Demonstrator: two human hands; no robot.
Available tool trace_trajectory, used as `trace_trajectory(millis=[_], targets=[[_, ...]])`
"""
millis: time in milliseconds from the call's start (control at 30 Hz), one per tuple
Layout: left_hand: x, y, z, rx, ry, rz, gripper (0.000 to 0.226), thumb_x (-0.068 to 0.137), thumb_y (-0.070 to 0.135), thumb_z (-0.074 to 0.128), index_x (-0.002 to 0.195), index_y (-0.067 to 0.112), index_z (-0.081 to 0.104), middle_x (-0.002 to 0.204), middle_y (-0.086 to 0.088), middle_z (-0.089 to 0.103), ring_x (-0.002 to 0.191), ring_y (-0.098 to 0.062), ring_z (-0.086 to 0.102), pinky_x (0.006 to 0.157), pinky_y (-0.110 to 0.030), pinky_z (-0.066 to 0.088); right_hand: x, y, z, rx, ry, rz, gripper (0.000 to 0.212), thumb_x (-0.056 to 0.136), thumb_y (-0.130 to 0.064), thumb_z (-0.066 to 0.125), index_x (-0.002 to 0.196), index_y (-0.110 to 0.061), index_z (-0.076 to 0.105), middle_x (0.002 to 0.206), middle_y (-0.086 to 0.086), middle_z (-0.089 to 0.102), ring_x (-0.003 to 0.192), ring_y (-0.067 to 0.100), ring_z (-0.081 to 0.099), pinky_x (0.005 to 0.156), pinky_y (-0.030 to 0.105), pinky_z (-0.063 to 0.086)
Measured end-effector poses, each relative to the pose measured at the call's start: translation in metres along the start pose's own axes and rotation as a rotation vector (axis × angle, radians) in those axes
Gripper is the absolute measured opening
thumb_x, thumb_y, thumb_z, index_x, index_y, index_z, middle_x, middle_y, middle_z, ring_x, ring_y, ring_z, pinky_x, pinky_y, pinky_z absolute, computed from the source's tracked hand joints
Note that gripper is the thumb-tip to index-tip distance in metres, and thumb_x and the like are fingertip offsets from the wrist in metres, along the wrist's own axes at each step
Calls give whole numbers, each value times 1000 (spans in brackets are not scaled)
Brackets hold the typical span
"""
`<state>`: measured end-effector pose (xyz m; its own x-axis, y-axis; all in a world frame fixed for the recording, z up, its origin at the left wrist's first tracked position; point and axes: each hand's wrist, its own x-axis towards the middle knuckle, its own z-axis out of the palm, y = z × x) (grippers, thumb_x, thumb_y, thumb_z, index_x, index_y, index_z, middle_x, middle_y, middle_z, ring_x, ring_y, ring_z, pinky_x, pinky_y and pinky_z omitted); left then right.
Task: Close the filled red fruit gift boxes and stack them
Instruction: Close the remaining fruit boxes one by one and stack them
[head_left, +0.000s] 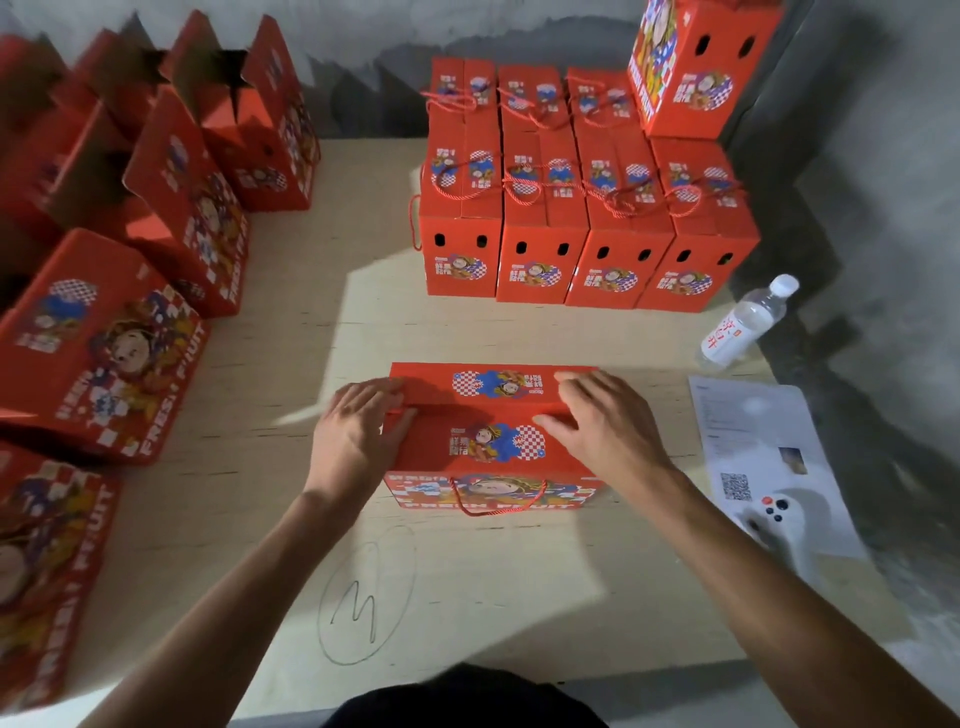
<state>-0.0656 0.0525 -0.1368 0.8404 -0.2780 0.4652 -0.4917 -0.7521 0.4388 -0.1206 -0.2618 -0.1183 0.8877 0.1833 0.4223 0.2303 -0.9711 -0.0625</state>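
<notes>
One red fruit gift box (491, 441) stands on the table (467, 582) in front of the person; the left hand (358, 431) and the right hand (605, 423) press flat on its two top flaps, fingers straight, gripping nothing; its one rope handle (498, 506) hangs at the near side. Behind it, seven closed boxes (582, 208) stand in two rows, and one more box (701, 67) stands on top of them. At the left, several open boxes (171, 171) stand; their number I cannot tell. At the right lie one water bottle (748, 325), one paper sheet (763, 447) and one white controller (774, 525).

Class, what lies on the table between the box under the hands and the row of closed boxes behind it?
Head view: only bare table separates the box from the row.
</notes>
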Motion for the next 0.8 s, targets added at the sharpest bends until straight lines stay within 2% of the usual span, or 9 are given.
trace_trajectory(millis=[67,267,367,533,600,667,733,800], targets=[[-2,2,2,-14,11,-6,12,84,13,84,90,8,76,111,-5,76,100,-25,71,93,-35,50,8,-21,7,76,22,-6,40,86,-39,80,103,-4,70,107,7,74,95,25,68,79,37,58],[-8,8,3,-44,6,-98,18,87,6,79,105,6,78,118,-4,75,106,-23,71,91,-35,57,36,-79,29,107,39,-2,31,86,-30,81,101,-4,72,100,9,76,93,27,70,81,38,59],[-9,5,0,-122,10,-134,22,90,4,76,112,8,78,122,-2,74,111,-19,70,96,-31,55,39,-89,36,89,52,-47,28,87,-27,81,102,-5,72,100,10,76,93,26,72,84,40,59],[-11,2,-2,-193,-19,-141,24,92,5,74,115,8,77,125,-3,72,116,-18,68,100,-38,55,38,-81,38,90,129,-165,21,88,-25,81,97,-7,75,105,5,78,96,23,74,83,38,61],[-11,2,-3,-211,-25,-148,23,92,7,74,115,8,77,125,-3,72,117,-18,68,100,-38,55,39,-77,37,141,100,-195,17,88,-19,81,97,-6,76,111,6,77,101,25,74,87,40,61],[-10,1,-4,-207,-24,-151,23,93,7,73,116,8,77,126,-3,72,118,-17,67,100,-38,55,34,-67,35,216,43,-223,17,88,-8,79,104,-3,77,118,9,75,109,27,72,93,42,60],[-10,2,-5,-174,-23,-129,21,93,7,73,114,8,77,125,-4,72,118,-19,67,99,-40,56,25,-47,28,260,17,-211,24,88,-2,77,112,-1,76,122,10,73,113,27,71,95,43,59],[-9,3,-5,-101,-11,-67,16,91,7,75,107,6,79,120,-6,74,115,-22,69,98,-44,56,15,-24,19,264,42,-156,23,90,-9,78,111,-3,77,121,7,74,111,23,71,92,41,59]])
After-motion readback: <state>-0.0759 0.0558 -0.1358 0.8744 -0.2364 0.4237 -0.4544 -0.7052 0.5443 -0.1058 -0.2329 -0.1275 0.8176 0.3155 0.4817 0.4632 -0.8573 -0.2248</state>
